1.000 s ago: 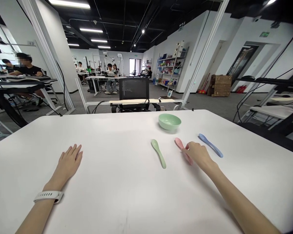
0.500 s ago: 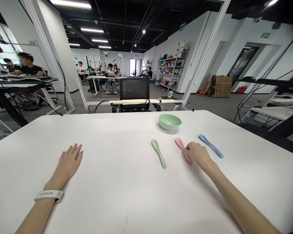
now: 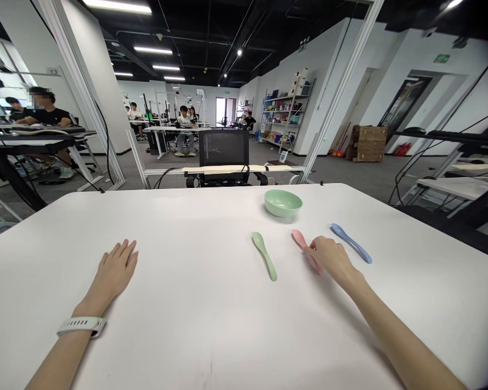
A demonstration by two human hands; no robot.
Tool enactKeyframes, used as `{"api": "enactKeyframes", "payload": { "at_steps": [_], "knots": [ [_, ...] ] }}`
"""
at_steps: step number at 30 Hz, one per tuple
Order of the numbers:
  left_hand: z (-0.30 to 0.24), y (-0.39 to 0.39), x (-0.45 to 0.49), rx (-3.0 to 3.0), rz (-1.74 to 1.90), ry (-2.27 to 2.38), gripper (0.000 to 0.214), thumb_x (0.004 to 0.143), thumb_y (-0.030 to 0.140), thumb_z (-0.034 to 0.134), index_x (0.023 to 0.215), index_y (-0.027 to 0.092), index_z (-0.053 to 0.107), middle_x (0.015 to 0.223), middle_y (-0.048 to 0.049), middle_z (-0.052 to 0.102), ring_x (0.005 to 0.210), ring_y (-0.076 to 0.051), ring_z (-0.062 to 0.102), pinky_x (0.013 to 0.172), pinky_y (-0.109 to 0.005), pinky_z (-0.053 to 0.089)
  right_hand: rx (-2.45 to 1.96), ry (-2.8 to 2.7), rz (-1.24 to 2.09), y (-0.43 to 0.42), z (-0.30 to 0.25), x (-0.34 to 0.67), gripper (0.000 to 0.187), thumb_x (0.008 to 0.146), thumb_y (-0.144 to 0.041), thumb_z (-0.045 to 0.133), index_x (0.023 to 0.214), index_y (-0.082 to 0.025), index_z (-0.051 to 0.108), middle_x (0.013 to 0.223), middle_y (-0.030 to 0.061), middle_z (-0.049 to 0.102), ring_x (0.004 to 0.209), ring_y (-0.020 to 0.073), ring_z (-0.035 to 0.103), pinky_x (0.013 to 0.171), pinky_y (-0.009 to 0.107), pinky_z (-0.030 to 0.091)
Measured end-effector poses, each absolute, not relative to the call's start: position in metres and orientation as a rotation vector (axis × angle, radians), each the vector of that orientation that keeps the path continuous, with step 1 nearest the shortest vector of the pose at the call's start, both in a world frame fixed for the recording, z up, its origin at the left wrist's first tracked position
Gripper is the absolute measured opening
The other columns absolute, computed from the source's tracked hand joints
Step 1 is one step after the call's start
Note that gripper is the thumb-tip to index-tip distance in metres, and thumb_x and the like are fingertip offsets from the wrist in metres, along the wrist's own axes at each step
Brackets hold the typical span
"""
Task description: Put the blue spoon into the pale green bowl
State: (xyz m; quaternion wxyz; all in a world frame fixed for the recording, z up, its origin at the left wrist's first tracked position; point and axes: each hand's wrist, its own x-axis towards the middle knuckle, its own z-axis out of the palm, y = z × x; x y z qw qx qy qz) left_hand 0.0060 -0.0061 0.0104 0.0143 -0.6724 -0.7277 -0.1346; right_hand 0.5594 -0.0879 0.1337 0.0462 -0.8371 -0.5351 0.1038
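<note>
Bowl (image 3: 283, 203) behind a row of spoons on the desk (image 3: 179, 233);
leftmost spoon (image 3: 264, 255) apart; middle spoon (image 3: 298, 237) under the right hand (image 3: 331, 255); rightmost spoon (image 3: 351, 243) just beside it; left hand (image 3: 116, 269) well left, on the desk.

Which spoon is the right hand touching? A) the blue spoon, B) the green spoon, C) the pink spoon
C. The right hand lies over the handle of the pink spoon, while the green spoon and the blue spoon lie apart from it.
</note>
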Motion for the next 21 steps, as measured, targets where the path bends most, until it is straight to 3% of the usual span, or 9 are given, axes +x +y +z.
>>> {"api": "enactKeyframes", "payload": {
  "at_steps": [6, 10, 12, 15, 18, 21],
  "knots": [
    [0.008, -0.005, 0.004, -2.089, -0.415, -2.264, 0.083, 0.109, 0.048, 0.018, 0.168, 0.008, 0.059, 0.182, -0.0213, 0.053, 0.172, -0.038, 0.045, 0.141, -0.062, 0.035, -2.560, -1.676, 0.308, -0.088, 0.133, 0.560, 0.075, 0.116, -0.027, 0.044, 0.041, -0.030, 0.039, 0.057, 0.0147, 0.070, 0.066, 0.0271, 0.070, 0.091, 0.041, 0.054],
    [0.006, -0.004, 0.003, -2.080, -0.435, -2.250, 0.081, 0.109, 0.048, 0.021, 0.168, 0.010, 0.061, 0.180, -0.0200, 0.055, 0.171, -0.037, 0.047, 0.141, -0.061, 0.036, -2.526, -1.719, 0.308, -0.085, 0.123, 0.574, 0.061, 0.110, -0.023, 0.048, 0.049, -0.029, 0.052, 0.062, 0.0150, 0.075, 0.074, 0.0308, 0.076, 0.093, 0.042, 0.056],
    [0.005, -0.004, 0.002, -2.084, -0.440, -2.247, 0.081, 0.109, 0.048, 0.020, 0.168, 0.010, 0.061, 0.180, -0.0203, 0.055, 0.171, -0.038, 0.047, 0.141, -0.062, 0.036, -2.516, -1.710, 0.257, -0.080, 0.115, 0.587, 0.046, 0.106, -0.023, 0.052, 0.063, -0.026, 0.068, 0.071, 0.0160, 0.080, 0.085, 0.0342, 0.081, 0.092, 0.043, 0.057],
    [0.005, -0.004, 0.002, -2.093, -0.439, -2.250, 0.083, 0.109, 0.049, 0.018, 0.168, 0.008, 0.060, 0.181, -0.0216, 0.053, 0.171, -0.040, 0.047, 0.141, -0.065, 0.036, -2.478, -1.666, 0.105, -0.067, 0.100, 0.613, 0.034, 0.106, -0.027, 0.052, 0.098, -0.018, 0.084, 0.102, 0.0202, 0.088, 0.102, 0.0379, 0.084, 0.093, 0.044, 0.059],
    [0.005, -0.004, 0.002, -2.100, -0.436, -2.246, 0.082, 0.110, 0.049, 0.019, 0.168, 0.008, 0.060, 0.181, -0.0213, 0.053, 0.171, -0.040, 0.047, 0.140, -0.066, 0.036, -2.355, -1.705, -0.030, -0.053, 0.085, 0.643, 0.043, 0.108, -0.029, 0.047, 0.124, -0.013, 0.085, 0.122, 0.0219, 0.087, 0.111, 0.0384, 0.084, 0.099, 0.047, 0.062],
    [0.006, -0.003, 0.002, -2.101, -0.434, -2.253, 0.082, 0.110, 0.048, 0.019, 0.168, 0.006, 0.059, 0.181, -0.0229, 0.052, 0.171, -0.041, 0.046, 0.141, -0.066, 0.036, -2.212, -1.784, -0.141, -0.041, 0.071, 0.667, 0.048, 0.108, -0.029, 0.044, 0.134, -0.014, 0.082, 0.134, 0.0221, 0.085, 0.121, 0.0399, 0.082, 0.108, 0.053, 0.062]
  ]
}}
